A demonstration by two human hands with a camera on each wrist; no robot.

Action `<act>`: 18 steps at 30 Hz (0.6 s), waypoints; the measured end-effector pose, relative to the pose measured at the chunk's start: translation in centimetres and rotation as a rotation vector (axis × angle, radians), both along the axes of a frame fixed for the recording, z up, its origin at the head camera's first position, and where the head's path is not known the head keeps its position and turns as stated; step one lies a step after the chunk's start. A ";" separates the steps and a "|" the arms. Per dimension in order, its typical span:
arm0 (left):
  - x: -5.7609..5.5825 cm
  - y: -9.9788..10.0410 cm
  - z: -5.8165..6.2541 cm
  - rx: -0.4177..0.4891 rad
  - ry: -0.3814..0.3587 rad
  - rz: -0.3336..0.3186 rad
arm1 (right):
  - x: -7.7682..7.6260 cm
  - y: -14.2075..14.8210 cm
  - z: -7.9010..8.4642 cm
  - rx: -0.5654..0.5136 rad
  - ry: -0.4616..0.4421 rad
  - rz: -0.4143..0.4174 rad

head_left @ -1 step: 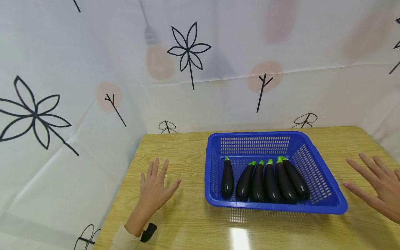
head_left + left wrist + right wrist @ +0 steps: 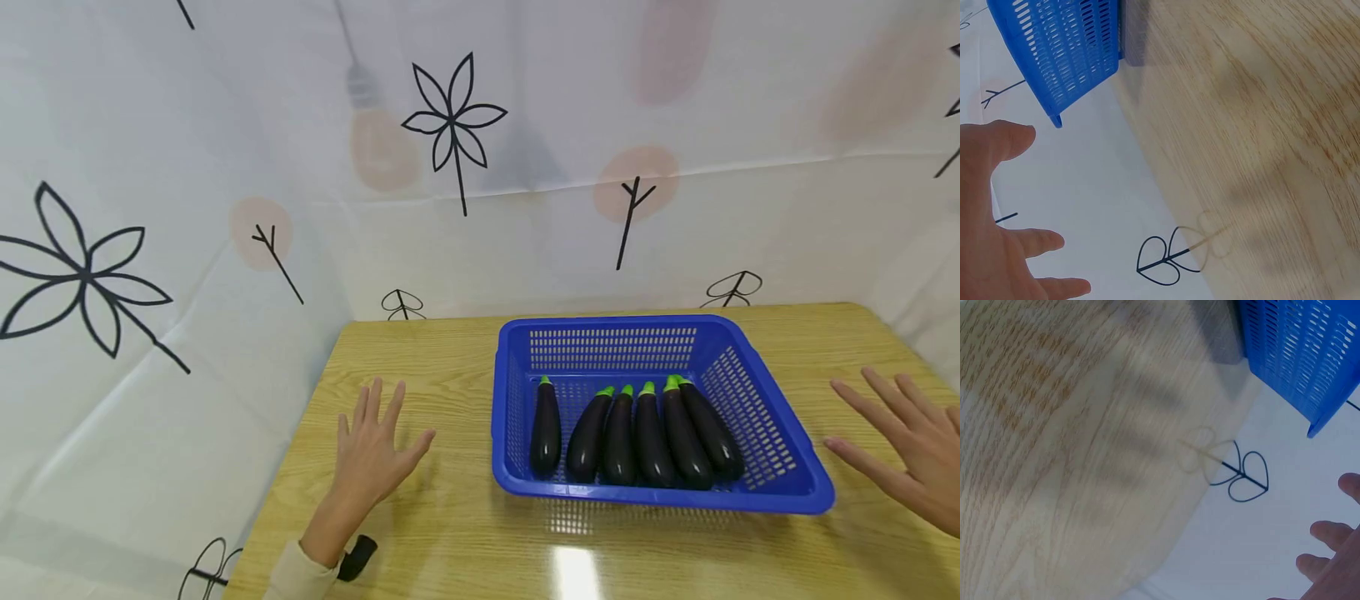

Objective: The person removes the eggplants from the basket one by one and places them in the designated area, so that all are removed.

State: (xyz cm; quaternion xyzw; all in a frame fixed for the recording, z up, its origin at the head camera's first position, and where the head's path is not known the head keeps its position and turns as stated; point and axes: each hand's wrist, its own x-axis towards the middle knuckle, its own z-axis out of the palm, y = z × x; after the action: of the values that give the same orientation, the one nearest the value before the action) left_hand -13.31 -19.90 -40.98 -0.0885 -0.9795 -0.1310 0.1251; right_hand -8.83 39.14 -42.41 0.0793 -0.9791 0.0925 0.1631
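Observation:
In the head view a blue plastic basket (image 2: 660, 497) with slotted sides stands on the wooden table, right of the middle. Several dark purple eggplants (image 2: 618, 437) with bright green caps lie side by side in it, one a little apart at the left. My left hand (image 2: 371, 458) is held to the left of the basket, fingers spread and holding nothing. To the basket's right my right hand (image 2: 915, 450) is likewise spread and holds nothing, partly cut off by the frame. Each wrist view shows a hand apart from the basket wall (image 2: 1063, 56).
The pale wood table (image 2: 427, 533) reaches back to a white cloth (image 2: 525, 242) printed with plants and lamps, which also hangs at both sides. A black band (image 2: 357, 558) sits at the left wrist, by a cream sleeve (image 2: 300, 575).

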 end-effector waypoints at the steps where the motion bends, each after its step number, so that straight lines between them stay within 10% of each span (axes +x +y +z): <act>1: 0.0 0.0 0.0 0.000 0.002 0.000 | 0.0 0.0 0.0 -0.002 0.000 0.001; 18: -0.2 0.8 1.1 0.020 0.025 -0.025 | 0.1 0.5 0.5 -0.118 0.107 0.064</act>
State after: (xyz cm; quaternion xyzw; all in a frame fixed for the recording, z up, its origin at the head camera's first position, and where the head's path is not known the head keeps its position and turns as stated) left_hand -13.54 -19.05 -39.92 -0.1013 -0.9752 -0.1413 0.1368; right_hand -8.72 39.63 -41.92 0.1056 -0.9587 0.1508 0.2167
